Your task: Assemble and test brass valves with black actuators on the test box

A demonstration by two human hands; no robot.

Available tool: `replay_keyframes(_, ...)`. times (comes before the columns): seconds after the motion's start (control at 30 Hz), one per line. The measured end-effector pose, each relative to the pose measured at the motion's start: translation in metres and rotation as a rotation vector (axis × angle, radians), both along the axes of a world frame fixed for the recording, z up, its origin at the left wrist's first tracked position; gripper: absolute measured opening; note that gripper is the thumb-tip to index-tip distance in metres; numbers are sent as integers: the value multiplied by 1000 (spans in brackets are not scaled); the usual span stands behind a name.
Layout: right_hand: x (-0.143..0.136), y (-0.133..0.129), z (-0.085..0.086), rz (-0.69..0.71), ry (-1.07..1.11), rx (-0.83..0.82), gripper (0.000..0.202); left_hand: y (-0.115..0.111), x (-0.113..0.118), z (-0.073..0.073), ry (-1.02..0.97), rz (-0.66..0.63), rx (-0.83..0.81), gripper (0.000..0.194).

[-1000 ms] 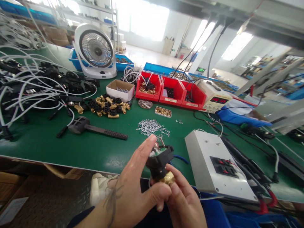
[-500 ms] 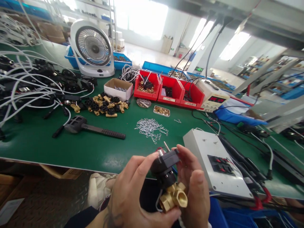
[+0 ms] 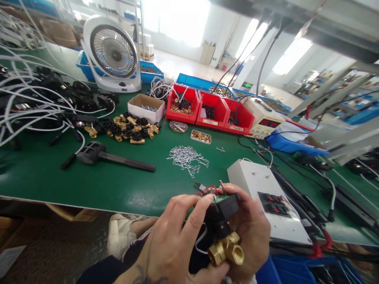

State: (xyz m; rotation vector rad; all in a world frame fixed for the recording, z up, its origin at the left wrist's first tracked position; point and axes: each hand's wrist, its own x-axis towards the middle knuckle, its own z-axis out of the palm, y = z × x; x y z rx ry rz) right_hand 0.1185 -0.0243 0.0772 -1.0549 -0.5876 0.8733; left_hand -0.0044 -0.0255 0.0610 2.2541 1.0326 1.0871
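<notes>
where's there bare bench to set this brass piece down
Green bench between the hammer, front edge and your left hand; also, narrower, between the clip pile and the gray box. Crowded: around the cable tangle and red bins.

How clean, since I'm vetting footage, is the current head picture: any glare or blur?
Head view: the largest window glares white and a soft sheen lies on the green tabletop; head view: the background shelves are hazy and the power supply display is hard to read; head view: the brass fitting between left hand and right hand is fairly clear.
</notes>
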Motion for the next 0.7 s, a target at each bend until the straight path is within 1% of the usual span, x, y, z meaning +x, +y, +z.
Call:
replay_keyframes(0.1, 5, 0, 2, 102, 51, -5, 44, -3, 6, -2, -67, 97, 14, 80)
replay_keyframes(0.17, 8, 0, 6, 162, 11, -4, 44, -5, 9, -4, -95, 102, 52, 76)
replay_keyframes(0.27, 7, -1, 10, 192, -25, -62, 41, -8, 12, -5, -104, 78, 83, 77)
replay_keyframes(0.33, 4, -2, 9, 162, -11, -81, 43, -8, 12, -6, -116, 113, 44, 78)
replay_keyframes(0.37, 5, -1, 8, 146, -52, -84, 43, -7, 12, -6, -122, 125, 10, 79)
replay_keyframes(0.4, 8, 0, 8, 143, -151, -92, 40, -6, 10, -7, -128, 129, -30, 80)
replay_keyframes(0.43, 14, 3, 9, 138, -302, -100, 35, -3, 8, -9, -134, 123, -72, 79)
replay_keyframes(0.5, 42, 12, 15, 86, -682, -129, 24, 4, 2, -13, -142, 101, -142, 75)
replay_keyframes(0.53, 62, 19, 20, 26, -863, -135, 24, 8, -1, -16, -143, 98, -157, 71)
replay_keyframes(0.6, 110, 36, 31, -178, -1108, -186, 27, 16, -7, -23, -132, 142, -182, 63)
replay_keyframes(0.63, 135, 45, 36, -203, -1221, -246, 31, 20, -10, -28, -120, 166, -191, 59)
replay_keyframes(0.67, 157, 54, 40, -101, -1316, -351, 35, 22, -11, -32, -105, 188, -201, 57)
replay_keyframes(0.7, 177, 63, 43, 7, -1335, -410, 40, 24, -12, -37, -90, 205, -210, 56)
